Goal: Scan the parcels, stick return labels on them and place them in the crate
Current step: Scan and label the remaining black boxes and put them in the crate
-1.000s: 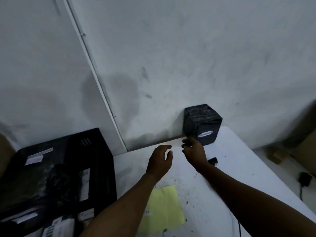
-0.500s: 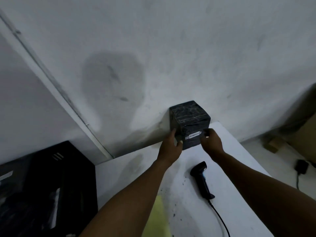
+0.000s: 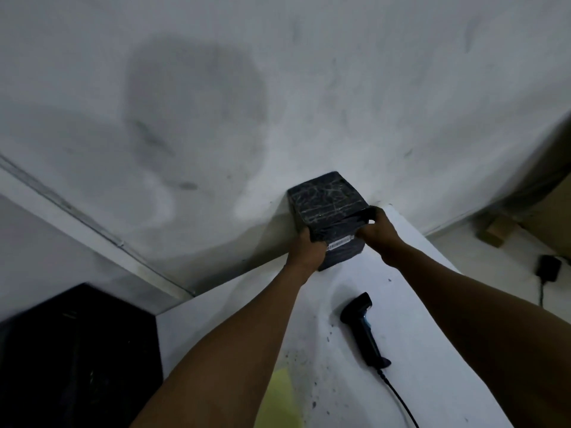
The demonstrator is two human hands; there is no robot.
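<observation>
Both hands grip the black wrapped parcel (image 3: 327, 211) at the table's (image 3: 432, 350) far edge against the wall: left hand (image 3: 306, 250) curls round its left corner, right hand (image 3: 378, 230) pinches the wrap on its right. Scanner (image 3: 366, 330) lies on the table nearer, black crate (image 3: 77, 350) stands at left.

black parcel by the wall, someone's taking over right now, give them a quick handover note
Left hand grips the black parcel at its left front edge; right hand grips its right side.
The parcel sits at the table's far edge against the wall.
The scanner lies on the table, untouched. The black crate stands left of the table.
Left: scan this parcel, stick a return label on it, place it in the crate.
</observation>
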